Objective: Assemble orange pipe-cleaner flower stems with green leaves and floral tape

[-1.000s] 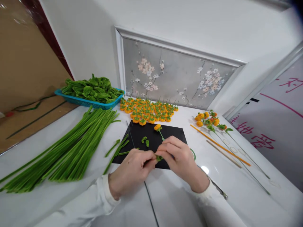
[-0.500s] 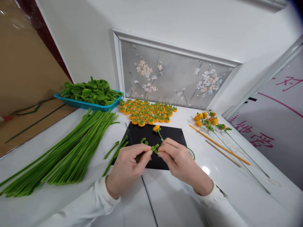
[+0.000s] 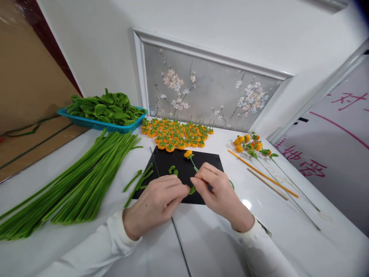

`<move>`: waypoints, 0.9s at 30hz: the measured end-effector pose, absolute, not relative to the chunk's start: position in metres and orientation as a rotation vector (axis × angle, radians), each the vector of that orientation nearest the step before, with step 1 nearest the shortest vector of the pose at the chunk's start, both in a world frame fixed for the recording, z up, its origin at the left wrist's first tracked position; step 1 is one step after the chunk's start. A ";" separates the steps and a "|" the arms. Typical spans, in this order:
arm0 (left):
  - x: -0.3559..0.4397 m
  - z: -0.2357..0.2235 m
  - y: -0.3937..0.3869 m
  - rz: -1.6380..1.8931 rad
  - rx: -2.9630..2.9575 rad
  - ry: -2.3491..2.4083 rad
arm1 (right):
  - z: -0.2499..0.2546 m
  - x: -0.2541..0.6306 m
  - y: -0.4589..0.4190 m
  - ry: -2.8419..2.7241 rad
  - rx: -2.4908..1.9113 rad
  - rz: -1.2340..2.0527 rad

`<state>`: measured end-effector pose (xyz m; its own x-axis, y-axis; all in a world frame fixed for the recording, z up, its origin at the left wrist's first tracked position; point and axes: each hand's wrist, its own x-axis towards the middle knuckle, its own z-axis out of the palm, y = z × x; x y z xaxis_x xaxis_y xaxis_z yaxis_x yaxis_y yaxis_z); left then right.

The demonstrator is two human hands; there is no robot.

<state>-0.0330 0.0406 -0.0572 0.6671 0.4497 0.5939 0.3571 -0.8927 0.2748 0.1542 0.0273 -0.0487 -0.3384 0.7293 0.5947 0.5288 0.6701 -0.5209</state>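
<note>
Between my hands is a small looped piece of green pipe cleaner [image 3: 192, 189], shaped like a leaf. My left hand [image 3: 160, 198] pinches its near end between thumb and forefinger. Just above the loop, the fingertips of my right hand [image 3: 215, 192] are closed; what they pinch is hidden. Under both hands lies a black mat [image 3: 211, 159]. An orange flower [image 3: 188, 154] rests on it, its stem running toward my right hand and out of sight behind the fingers. Small curled green pieces [image 3: 172, 169] lie on the mat left of the flower.
Long green pipe cleaners [image 3: 77, 184] spread at left, with short cut ones [image 3: 140, 182] beside the mat. Behind them stands a blue basket [image 3: 100, 124] of green leaves. Several orange flower heads [image 3: 175, 134] cover the back. At right lie flower stems [image 3: 249, 143], an orange pipe cleaner [image 3: 262, 173] and a brown stick [image 3: 268, 184].
The green piece was held between both hands' fingertips half a second ago; now it hangs lower at my left fingers, and my right fingertips sit above it. The view has shifted slightly.
</note>
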 end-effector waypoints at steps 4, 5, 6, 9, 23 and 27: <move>-0.032 -0.052 0.035 1.018 2.609 0.573 | -0.049 0.159 0.032 -2.021 -1.012 0.491; -0.032 -0.050 0.033 1.034 2.552 0.610 | -0.050 0.160 0.033 -2.021 -1.014 0.520; -0.032 -0.048 0.032 1.050 2.482 0.667 | -0.050 0.162 0.033 -2.012 -1.009 0.534; -0.034 -0.043 0.030 1.025 2.229 0.810 | -0.051 0.165 0.032 -1.905 -0.931 0.505; -0.034 -0.048 0.033 1.036 2.297 0.851 | -0.055 0.156 0.031 -1.937 -0.746 0.432; -0.033 -0.054 0.034 1.189 2.649 0.865 | -0.056 0.155 0.031 -1.986 -0.814 0.460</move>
